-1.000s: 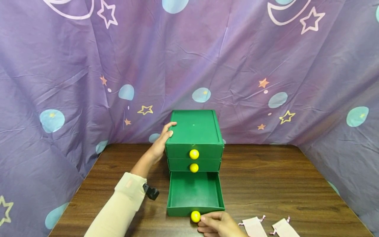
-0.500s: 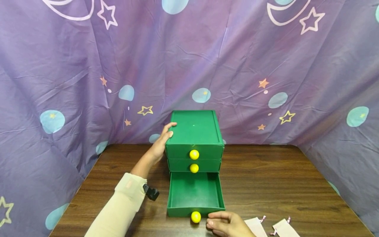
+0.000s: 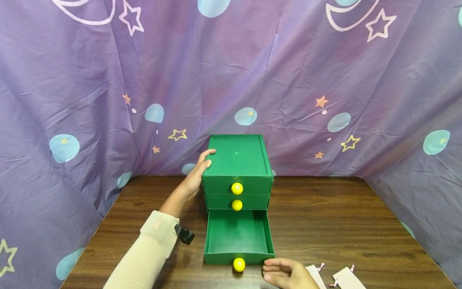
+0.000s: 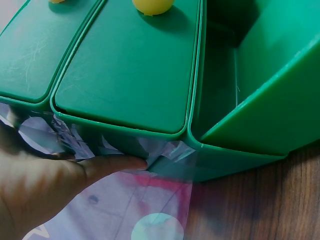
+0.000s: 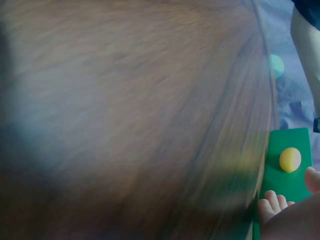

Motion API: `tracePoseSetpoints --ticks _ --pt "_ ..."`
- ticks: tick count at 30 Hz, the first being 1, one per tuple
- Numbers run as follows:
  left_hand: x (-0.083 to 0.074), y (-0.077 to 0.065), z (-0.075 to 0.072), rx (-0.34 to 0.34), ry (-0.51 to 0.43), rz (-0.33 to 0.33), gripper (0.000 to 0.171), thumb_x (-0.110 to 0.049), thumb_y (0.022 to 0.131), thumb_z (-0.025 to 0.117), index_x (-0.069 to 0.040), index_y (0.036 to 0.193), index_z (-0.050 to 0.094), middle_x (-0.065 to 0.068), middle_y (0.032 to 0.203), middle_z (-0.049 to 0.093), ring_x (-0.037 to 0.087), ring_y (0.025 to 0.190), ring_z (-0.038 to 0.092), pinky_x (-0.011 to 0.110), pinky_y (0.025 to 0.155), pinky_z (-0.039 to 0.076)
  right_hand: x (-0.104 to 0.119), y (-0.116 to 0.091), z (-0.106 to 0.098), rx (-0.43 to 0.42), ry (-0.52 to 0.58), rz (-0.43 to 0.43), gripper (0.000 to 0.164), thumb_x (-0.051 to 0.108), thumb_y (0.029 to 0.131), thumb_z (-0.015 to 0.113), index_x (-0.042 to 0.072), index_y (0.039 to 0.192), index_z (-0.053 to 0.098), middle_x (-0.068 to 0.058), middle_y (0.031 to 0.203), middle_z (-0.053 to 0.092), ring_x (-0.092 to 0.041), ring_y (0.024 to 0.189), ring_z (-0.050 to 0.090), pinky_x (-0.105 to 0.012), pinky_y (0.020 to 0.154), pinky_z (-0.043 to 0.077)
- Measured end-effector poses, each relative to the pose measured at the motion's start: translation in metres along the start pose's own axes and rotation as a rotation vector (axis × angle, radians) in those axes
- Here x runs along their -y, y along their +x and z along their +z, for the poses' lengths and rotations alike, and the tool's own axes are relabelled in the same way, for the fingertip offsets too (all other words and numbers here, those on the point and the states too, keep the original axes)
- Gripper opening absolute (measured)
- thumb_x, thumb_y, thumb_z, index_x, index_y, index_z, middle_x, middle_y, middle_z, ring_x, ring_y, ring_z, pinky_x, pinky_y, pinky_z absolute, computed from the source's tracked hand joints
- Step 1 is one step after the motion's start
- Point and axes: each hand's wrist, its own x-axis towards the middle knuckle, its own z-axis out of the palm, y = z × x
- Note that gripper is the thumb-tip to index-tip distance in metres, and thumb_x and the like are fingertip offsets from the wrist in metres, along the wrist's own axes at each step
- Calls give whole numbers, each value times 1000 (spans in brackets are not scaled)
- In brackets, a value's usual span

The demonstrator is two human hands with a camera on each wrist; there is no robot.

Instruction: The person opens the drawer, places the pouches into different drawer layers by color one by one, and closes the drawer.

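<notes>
A green three-drawer cabinet [image 3: 236, 155] stands on the table, and its bottom drawer [image 3: 238, 230] is pulled out with a bare floor showing. Each drawer front bears a yellow knob; the bottom knob [image 3: 239, 265] has nothing touching it. My left hand [image 3: 195, 176] rests against the cabinet's left side, fingertips over the top edge. In the left wrist view its thumb [image 4: 117, 164] lies straight along the side wall, by clear tape. My right hand [image 3: 286, 273], fingers loosely bent and holding nothing, is just right of the drawer's front corner.
Two pale drawstring pouches [image 3: 347, 278] lie at the front right of the table [image 3: 325, 216], the nearer one partly behind my right hand. A purple star-patterned curtain [image 3: 288, 80] hangs close behind the cabinet.
My right hand has let go of the bottom drawer's knob and moved right, now overlapping the nearer pouch more. My left hand, the cabinet and the open drawer look unmoved.
</notes>
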Motion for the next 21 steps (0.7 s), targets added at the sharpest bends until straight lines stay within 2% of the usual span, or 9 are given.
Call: tracePoseSetpoints --ticks 3,5,10,12,13,18,21 --pt "0 0 0 -1 -3 -2 52 -22 108 26 -12 159 20 22 161 21 34 136 34 46 116 26 -4 -3 -7 7 -13 -70 61 10 91 77 -30 126 48 -32 116 69 -3 99 70 -18 86 55" --pt "0 0 0 0 -9 -2 52 -23 108 26 -12 159 20 23 160 23 34 135 35 46 116 27 -7 -5 -12 22 -2 -123 61 8 92 76 -33 125 45 -29 116 70 -3 101 70 -18 87 55" --pt "0 0 -1 -2 -5 -2 53 -23 108 26 -11 159 19 22 161 21 34 135 35 45 115 27 -16 -8 -22 62 47 -222 60 1 94 71 -37 125 37 -4 117 75 -3 106 68 -19 90 54" --pt "1 -1 -1 -3 -5 -6 53 -23 108 26 -12 159 20 22 161 21 34 134 35 44 114 28 -18 -11 -25 60 32 -222 60 0 94 70 -37 126 35 -1 118 75 -2 107 68 -18 90 53" --pt "1 -1 -1 -4 -5 -9 53 -23 108 26 -12 159 20 23 160 22 34 134 36 44 114 29 -18 -12 -26 50 24 -202 60 1 95 70 -37 127 35 -3 119 75 -2 107 68 -17 89 53" --pt "1 0 0 -5 -1 -10 52 -23 109 26 -12 159 20 23 160 21 34 133 37 43 113 30 -14 -19 -32 -17 -58 -80 66 9 93 75 -32 131 39 -33 123 66 3 105 66 -15 88 52" --pt "1 0 0 -5 -2 -3 52 -23 108 26 -12 159 20 22 161 20 34 134 36 45 115 28 -12 -21 -35 -40 -107 -68 66 9 92 76 -31 131 40 -42 123 61 4 105 65 -14 89 51"
